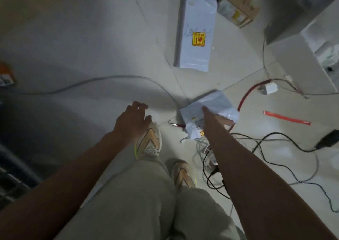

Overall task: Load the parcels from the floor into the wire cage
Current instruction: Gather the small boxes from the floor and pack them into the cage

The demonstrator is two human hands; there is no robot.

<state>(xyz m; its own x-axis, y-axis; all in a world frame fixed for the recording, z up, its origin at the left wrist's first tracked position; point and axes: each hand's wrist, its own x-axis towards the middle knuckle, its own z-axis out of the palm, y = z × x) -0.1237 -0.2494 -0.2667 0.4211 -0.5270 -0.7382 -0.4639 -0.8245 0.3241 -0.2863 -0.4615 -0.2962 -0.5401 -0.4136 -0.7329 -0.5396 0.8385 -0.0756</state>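
Beige trousers (139,199) and two sneakers filled the lower frame. Beyond them the right hand (213,118) gripped a small grey parcel (211,107), fingers wrapped beneath it, over tangled cables (256,142). The left hand (133,118) hung empty, fingers relaxed. It should be lifted straight, clear of the wires. A long white parcel (197,32) lay farther off on the pale tiled floor (91,43).

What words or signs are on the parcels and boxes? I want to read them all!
No words are sharp enough to read.
Long white parcel: yellow sticker with red pictures, its top line blurred; dark scribble above it, unreadable.
Small parcel gripped by the right hand: label too blurred.
Cardboard box: print too blurred.
Orange thing at the left edge: unreadable.
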